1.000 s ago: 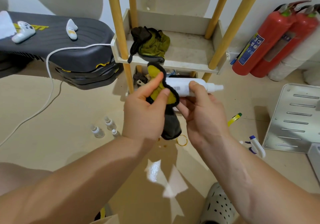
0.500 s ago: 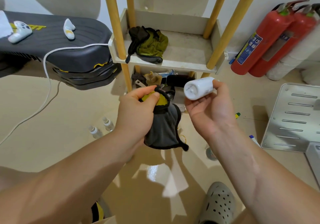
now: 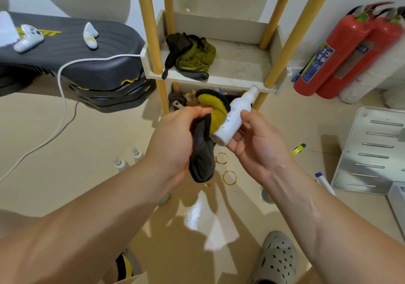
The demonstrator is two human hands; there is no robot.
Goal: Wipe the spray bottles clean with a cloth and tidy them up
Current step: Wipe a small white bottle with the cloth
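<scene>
Since half a second ago you have brought your hands together: the white spray bottle [image 3: 233, 119], then held base-on to the camera and clear of the cloth [image 3: 215, 113], now tilts with its nozzle up toward the shelf [image 3: 230, 80], and the cloth's yellow face touches its side. Your right hand [image 3: 260, 150] holds the bottle by its lower half, fingers [image 3: 235, 146] curled beneath it and the thumb on top. Your left hand [image 3: 173, 145] has its fingers clamped on the bunched cloth, whose grey part hangs below your fist. Both are held in the air above the floor [image 3: 65, 163]. Two small spray bottles [image 3: 119, 163] stand on the floor left of your left hand, and a second cloth [image 3: 192, 55] lies on the shelf.
</scene>
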